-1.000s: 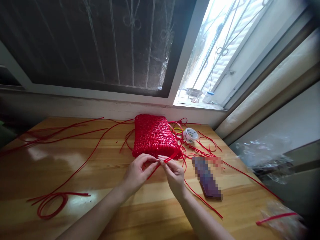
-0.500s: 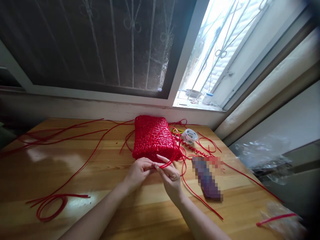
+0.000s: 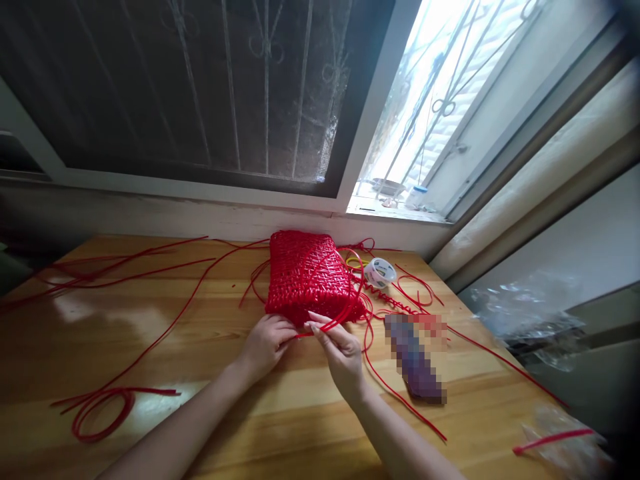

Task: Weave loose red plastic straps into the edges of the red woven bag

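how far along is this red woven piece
Done: the red woven piece looks densely woven throughout. In hand: left hand and right hand pinch a red strand at its near edge. Left, probably: loose strands trailing across the table, unwoven.

Woven piece [image 3: 307,277]: red glossy plastic cord, tight criss-cross weave, approx. square, boxy. Sits at far middle of surface [image 3: 200,347], woven face up & sloping toward the near edge. Loose cord ends trail off its left side & near-right corner. Strand [image 3: 327,325]: thin red cord coming off the piece's near-right corner, running low along its near edge. Pinched btwn fingertips of left hand [image 3: 267,341] & right hand [image 3: 343,353], just in front of the weave.
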`<state>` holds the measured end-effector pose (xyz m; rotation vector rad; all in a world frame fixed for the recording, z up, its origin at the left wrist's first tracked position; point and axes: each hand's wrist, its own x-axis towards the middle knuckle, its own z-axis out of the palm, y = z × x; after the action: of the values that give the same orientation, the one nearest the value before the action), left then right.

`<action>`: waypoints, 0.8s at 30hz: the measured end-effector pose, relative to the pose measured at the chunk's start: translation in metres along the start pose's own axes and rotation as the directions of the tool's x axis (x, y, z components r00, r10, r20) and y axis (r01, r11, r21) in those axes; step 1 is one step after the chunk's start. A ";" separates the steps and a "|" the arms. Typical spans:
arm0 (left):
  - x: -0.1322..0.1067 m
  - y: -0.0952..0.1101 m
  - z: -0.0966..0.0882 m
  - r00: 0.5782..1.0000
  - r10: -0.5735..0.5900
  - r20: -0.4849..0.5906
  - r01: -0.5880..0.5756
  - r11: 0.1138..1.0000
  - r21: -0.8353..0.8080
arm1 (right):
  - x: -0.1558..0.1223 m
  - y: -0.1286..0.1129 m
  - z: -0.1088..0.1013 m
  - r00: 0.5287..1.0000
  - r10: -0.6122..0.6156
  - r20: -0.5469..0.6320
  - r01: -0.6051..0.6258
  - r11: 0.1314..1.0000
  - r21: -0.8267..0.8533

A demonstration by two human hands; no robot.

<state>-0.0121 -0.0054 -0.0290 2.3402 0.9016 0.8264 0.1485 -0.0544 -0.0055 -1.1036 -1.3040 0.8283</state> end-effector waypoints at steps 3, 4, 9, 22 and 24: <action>-0.001 -0.002 -0.002 0.999 0.028 -0.029 -0.027 0.999 0.028 | 0.001 0.003 -0.002 0.999 -0.027 0.034 0.028 0.999 -0.031; -0.002 -0.003 -0.003 0.999 0.036 -0.033 -0.034 0.998 0.057 | 0.002 0.004 -0.006 0.995 -0.059 0.080 0.065 0.995 -0.071; -0.006 -0.009 -0.004 0.990 0.114 -0.081 -0.095 0.974 0.208 | 0.020 0.002 -0.044 0.919 -0.247 0.309 0.370 0.810 -0.455; 0.015 0.000 -0.023 0.976 0.145 -0.162 -0.103 0.965 0.243 | 0.060 0.065 -0.078 0.978 0.105 -0.181 -0.197 0.757 -0.623; 0.019 0.004 -0.030 0.974 0.148 -0.172 -0.103 0.964 0.246 | 0.059 0.068 -0.073 0.968 0.114 -0.225 -0.209 0.861 -0.464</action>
<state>-0.0199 0.0123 0.0006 2.5796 0.9834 1.0609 0.2360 0.0103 -0.0464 -1.6710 -1.3013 0.5032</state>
